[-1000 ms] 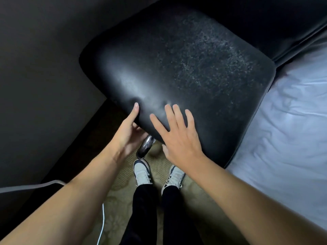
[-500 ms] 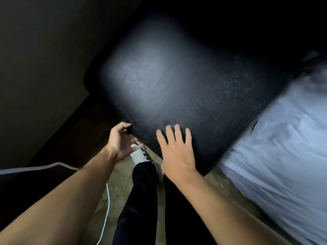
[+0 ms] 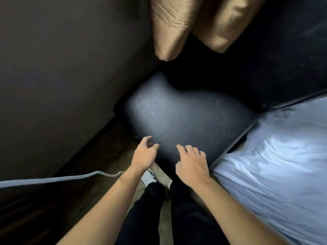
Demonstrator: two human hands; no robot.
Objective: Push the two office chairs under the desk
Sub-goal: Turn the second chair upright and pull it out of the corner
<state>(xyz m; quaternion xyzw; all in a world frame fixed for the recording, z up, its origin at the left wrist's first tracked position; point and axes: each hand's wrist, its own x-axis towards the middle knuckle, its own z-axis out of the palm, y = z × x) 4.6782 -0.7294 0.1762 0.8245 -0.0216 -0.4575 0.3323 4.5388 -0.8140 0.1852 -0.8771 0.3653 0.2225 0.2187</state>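
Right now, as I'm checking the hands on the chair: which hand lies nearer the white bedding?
The right hand. It lies on the chair seat close to the white bedding; the left hand is at the seat's other front corner, toward the dark wall.

I see patterned tan carpet (image 3: 163, 175) as the floor, dim. On it: a black chair (image 3: 187, 121), my operator's white shoe (image 3: 148, 176), a pale cable (image 3: 53, 179) trailing left. White bedding (image 3: 276, 156) borders right.
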